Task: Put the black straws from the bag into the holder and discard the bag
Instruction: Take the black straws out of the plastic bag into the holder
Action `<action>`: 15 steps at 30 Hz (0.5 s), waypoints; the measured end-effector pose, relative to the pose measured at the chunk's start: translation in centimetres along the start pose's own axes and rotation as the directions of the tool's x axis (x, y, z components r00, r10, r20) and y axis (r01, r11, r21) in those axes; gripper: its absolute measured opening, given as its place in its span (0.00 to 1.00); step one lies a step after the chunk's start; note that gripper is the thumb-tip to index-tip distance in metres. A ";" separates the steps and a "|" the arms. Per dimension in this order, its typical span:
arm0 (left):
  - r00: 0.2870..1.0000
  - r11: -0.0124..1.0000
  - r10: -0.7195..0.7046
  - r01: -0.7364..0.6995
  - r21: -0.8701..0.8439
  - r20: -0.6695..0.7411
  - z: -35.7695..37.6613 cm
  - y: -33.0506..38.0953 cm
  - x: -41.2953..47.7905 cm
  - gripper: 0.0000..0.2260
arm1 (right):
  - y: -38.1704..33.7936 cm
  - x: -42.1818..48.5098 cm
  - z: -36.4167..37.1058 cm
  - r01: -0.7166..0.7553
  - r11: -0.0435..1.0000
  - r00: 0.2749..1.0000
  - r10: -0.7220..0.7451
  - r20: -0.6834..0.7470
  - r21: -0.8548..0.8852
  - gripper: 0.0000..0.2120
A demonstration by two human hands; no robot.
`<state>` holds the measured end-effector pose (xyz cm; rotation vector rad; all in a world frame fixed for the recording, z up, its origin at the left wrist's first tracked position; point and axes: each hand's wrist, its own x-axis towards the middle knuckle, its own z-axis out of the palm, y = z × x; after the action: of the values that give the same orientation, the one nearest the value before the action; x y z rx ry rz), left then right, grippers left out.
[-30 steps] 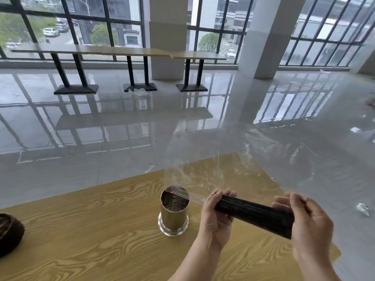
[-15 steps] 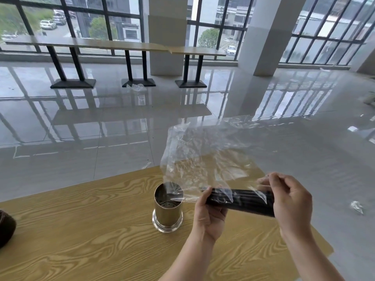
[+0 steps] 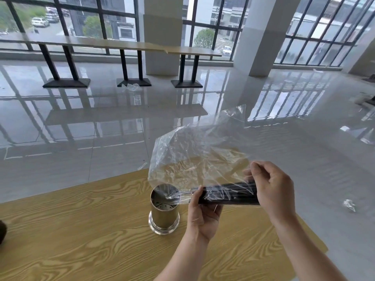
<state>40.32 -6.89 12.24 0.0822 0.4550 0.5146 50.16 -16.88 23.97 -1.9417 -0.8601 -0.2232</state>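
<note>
A bundle of black straws [image 3: 229, 194] lies roughly level inside a clear plastic bag [image 3: 194, 157], held above the wooden table [image 3: 81, 230]. My left hand [image 3: 203, 213] grips the bundle's left end through the plastic. My right hand [image 3: 274, 189] is closed over the right end. The loose part of the bag billows up and away from me. The metal straw holder [image 3: 164, 213] stands upright on the table just left of my left hand, with a flap of the bag hanging over its open top. Its perforated bottom shows inside.
A dark round object [image 3: 2, 233] sits at the table's left edge. The table's far edge runs diagonally behind the holder. Beyond lies a glossy tiled floor with scraps of plastic [image 3: 349, 204], long bar tables [image 3: 132, 46], a pillar [image 3: 261, 35] and large windows.
The bag's loose plastic has gathered and lifted above the straws. Both hands with the bundle have drifted a little left, and my right hand has slid further over the right end.
</note>
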 end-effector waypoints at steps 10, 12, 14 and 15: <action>1.000 0.997 0.003 -0.001 -0.072 0.018 -0.6 0.5 0.3 0.11 | -2.6 2.1 1.2 0.137 0.988 0.987 -0.131 0.090 -0.075 0.07; 1.000 0.996 0.018 -0.017 -0.089 0.018 -0.6 0.8 0.4 0.11 | -3.0 2.4 1.8 0.159 0.985 0.982 -0.151 0.112 -0.067 0.08; 0.999 0.994 0.032 -0.030 -0.103 0.024 -0.6 1.1 0.4 0.11 | -3.4 2.7 2.3 0.186 0.981 0.977 -0.178 0.116 -0.059 0.08; 0.999 0.993 0.036 -0.033 -0.110 0.029 -0.6 1.3 0.4 0.11 | -3.5 2.8 2.5 0.194 0.979 0.976 -0.187 0.114 -0.056 0.07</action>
<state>39.74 -5.62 11.79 -0.0072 0.3951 0.5707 49.43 -12.45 26.53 -1.9472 -1.1258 -0.2649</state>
